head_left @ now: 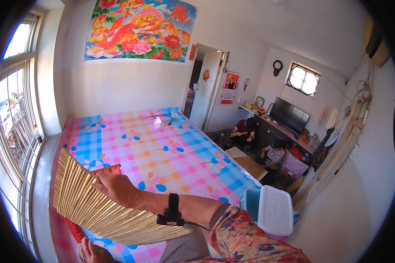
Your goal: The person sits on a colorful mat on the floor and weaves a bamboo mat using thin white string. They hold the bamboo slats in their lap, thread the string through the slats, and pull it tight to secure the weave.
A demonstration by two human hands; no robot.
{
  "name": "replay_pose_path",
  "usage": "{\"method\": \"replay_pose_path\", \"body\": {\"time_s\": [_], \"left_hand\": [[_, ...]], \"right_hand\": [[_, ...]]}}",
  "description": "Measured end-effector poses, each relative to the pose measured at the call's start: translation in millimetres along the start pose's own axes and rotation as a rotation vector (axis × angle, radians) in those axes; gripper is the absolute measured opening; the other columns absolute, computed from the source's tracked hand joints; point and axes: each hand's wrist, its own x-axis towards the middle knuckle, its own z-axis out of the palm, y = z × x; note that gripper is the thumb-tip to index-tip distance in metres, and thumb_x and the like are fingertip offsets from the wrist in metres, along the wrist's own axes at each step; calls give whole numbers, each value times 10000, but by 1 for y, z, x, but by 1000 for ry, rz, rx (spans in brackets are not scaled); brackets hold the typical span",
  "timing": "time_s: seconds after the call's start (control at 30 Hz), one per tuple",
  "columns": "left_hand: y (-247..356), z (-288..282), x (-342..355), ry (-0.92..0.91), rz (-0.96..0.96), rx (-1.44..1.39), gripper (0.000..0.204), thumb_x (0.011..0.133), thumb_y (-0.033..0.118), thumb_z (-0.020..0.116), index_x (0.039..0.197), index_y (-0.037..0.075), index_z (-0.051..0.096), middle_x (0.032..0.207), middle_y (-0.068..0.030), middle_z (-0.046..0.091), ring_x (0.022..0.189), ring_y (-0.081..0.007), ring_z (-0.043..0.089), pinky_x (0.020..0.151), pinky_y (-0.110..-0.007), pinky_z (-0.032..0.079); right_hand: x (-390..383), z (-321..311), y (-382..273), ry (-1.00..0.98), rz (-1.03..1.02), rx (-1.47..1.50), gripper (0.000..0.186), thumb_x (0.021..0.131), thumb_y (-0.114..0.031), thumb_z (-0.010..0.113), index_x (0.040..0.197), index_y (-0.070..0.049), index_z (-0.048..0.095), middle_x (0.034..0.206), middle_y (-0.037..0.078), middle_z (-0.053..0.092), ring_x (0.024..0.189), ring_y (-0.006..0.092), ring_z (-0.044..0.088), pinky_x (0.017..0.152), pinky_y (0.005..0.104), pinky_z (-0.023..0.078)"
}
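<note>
A fan-shaped mat of pale, thin stalks point(118, 219) stands tilted in front of me, over the checked bed cover. My right hand point(116, 188) reaches across from the right and is closed over the mat's upper edge, its fingertips partly hidden. Just behind that hand, a red strip with a brown edge point(109, 169) sticks up; what it belongs to is hidden. Below the mat, at the lower edge of the view, my left hand point(91, 252) has its fingers stretched out and looks open. Red woven material point(74, 230) shows between the mat and that hand.
The bed's pink and blue checked cover point(175, 168) spreads ahead, with a small pink-white bundle point(159, 122) and a cable at its far end. A barred window point(15, 114) is on the left. A lidded box point(275, 210) stands at right. Two people sit low beyond the bed.
</note>
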Motion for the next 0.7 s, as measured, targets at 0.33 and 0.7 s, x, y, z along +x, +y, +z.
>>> {"method": "replay_pose_path", "body": {"time_s": [0.33,0.7], "left_hand": [[3,-14,-7,29,-62,34,417,858,190,673,1238,56,566,1322,-184,550,1255,-408,466,1041,-530,385],[-8,-21,-9,262,-306,-456,638,955,325,617,1445,-8,379,1408,-231,450,1310,-383,420,1082,-484,355]], "right_hand": [[-18,35,-1,-152,-270,-53,287,918,-279,640,909,-5,554,808,139,590,770,321,643,641,417,511],[-2,41,-25,-190,-562,26,280,890,-282,653,850,-32,531,770,120,568,691,304,628,567,405,504]]}}
